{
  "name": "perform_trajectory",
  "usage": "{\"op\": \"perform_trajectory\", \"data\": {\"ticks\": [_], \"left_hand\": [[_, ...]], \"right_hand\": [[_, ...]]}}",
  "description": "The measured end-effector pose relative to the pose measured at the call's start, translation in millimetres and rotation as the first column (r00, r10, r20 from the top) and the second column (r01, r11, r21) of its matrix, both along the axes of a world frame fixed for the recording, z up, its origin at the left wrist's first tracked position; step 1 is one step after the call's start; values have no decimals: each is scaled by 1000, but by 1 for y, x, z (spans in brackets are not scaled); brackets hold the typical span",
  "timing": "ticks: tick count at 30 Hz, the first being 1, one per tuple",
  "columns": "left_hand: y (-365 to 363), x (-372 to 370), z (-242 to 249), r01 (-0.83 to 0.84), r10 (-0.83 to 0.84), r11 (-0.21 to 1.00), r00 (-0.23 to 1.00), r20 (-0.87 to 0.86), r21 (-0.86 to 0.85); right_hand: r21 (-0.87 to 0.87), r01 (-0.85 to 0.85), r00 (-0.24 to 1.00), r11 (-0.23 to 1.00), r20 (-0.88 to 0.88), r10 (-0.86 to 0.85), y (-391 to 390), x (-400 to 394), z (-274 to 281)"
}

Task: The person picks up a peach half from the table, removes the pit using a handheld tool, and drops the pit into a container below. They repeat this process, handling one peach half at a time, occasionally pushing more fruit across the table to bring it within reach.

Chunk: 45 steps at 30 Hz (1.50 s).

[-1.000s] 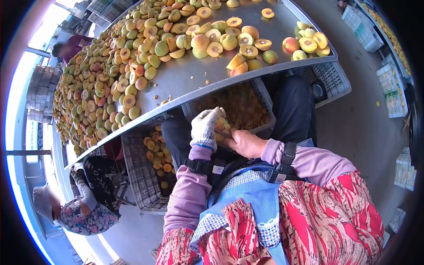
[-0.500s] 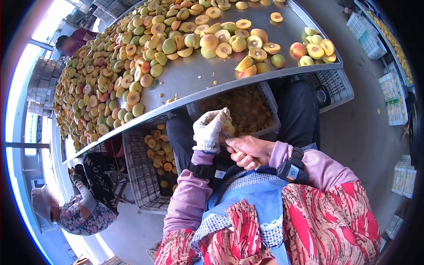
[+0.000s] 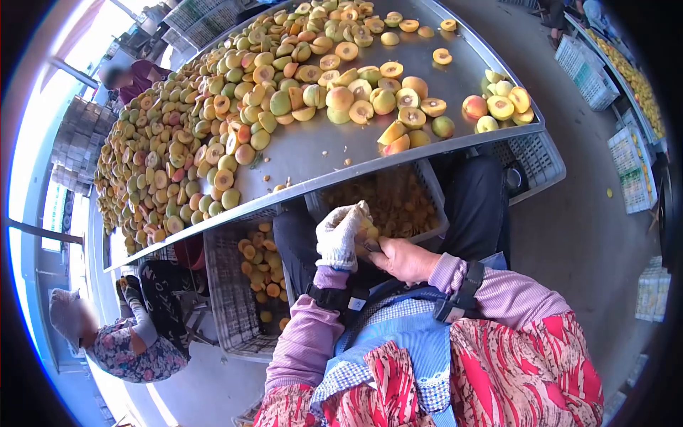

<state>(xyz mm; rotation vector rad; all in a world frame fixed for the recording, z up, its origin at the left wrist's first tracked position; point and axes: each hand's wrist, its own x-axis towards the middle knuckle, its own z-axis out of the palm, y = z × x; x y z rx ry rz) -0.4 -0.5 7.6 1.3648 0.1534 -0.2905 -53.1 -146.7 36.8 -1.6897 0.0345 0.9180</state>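
My left hand, in a white knitted glove, is closed around a yellow peach piece, mostly covered by the fingers. Bare and closed, my right hand meets it at the fruit. It grips a small hand tool, whose thin metal tip showed in the earlier view but is now mostly hidden. Both hands are above my lap, by the table's near edge. Below them a crate between my knees contains many small yellow-brown pieces. Halved peaches lie on the metal table ahead, some with stones showing.
Left of my legs stands a crate with peach halves inside. Another crate is under the table at right. A co-worker sits at lower left, and another person is beyond the pile. White crates line the right side.
My right hand has turned and moved closer against the fruit in my left hand, so the tool's tip no longer shows clearly. The whole view has shifted slightly.
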Motion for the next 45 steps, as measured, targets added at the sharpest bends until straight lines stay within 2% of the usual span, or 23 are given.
{"op": "perform_trajectory", "data": {"ticks": [1, 2, 4, 7, 10, 12, 14, 15, 16, 18, 19, 20, 22, 26, 28, 29, 30, 31, 32, 34, 39, 42, 45], "left_hand": [[-3, 0, -5, -52, 51, 998, 998, -25, -32], [-6, 2, -7, -47, 47, 998, 999, -17, -36], [-17, 2, -1, -236, 227, 970, 966, -124, -56], [-24, 8, -2, -294, 280, 952, 949, -146, -81], [-31, 9, 5, -357, 313, 925, 909, -274, -129], [-31, 9, -6, -319, 307, 944, 943, -126, -88], [-31, 9, -9, -239, 232, 966, 970, -75, -101], [-31, 11, -9, -167, 166, 979, 986, -14, -120], [-31, 13, -7, -167, 166, 979, 986, -13, -118], [-30, 13, -3, -108, 115, 991, 990, 84, -79], [-28, 11, 2, -80, 79, 997, 994, 80, 13], [-25, 8, 2, -84, 82, 996, 994, 74, 22], [-20, 6, 2, -48, 38, 996, 992, 117, 79], [-9, -1, 1, 17, -11, 999, 990, 139, -41], [-9, -2, 1, 2, 3, 1000, 991, 137, -30], [-13, -3, 2, -68, 71, 997, 994, 86, -35], [-18, -2, 3, -138, 139, 990, 990, 33, -39], [-22, 3, -1, -132, 134, 990, 990, 38, -49], [-26, 9, -8, -226, 223, 971, 974, -46, -76], [-28, 8, -11, -305, 276, 946, 935, -222, -107], [-41, 20, -18, -489, 452, 862, 860, -236, -133], [-41, 28, -41, -533, 375, 819, 775, -508, -210], [-44, 24, -23, -483, 404, 842, 859, -314, -239]], "right_hand": [[-135, 10, 951, 991, 307, 32, 1, 1, -27], [-259, 61, 814, 964, 572, 102, 1, 1, -41], [-289, 32, 875, 957, 471, 113, -1, 9, -26], [-493, 142, 828, 858, 535, 171, 2, 11, -23], [-519, 190, 806, 834, 567, 169, 1, 6, -20], [-511, 176, 818, 841, 551, 164, -5, 8, -29], [-175, 127, 805, 976, 593, 2, -11, 10, -56], [-37, 22, 1000, 999, 0, -22, -16, 8, 1], [-36, 22, 1000, 999, 1, -22, -15, 8, 4], [298, 207, 946, 932, -305, -113, -12, 3, 4], [298, 252, 921, 921, -365, -134, -9, 2, 5], [304, 250, 919, 919, -373, -126, -8, 2, 2], [494, 405, 756, 769, -654, 22, -8, 6, -3], [561, 485, 685, 671, -721, 107, -6, 2, -1], [453, 301, 859, 839, -512, -31, -9, -1, 5], [251, 120, 974, 961, 159, -163, -6, -2, -23], [-47, 114, 649, 992, 760, -38, 0, 4, -17], [-184, -9, 991, 983, 128, 33, -9, 10, 9], [-193, -4, 991, 981, 128, 29, -11, 16, 0], [-501, 88, 810, 861, 539, 231, -7, 17, -26], [-613, 185, 756, 768, 588, 287, -5, 25, -23], [-641, 257, 706, 723, 636, 312, -5, 21, -37], [-579, 350, 664, 736, 708, 242, -6, 14, -50]]}}
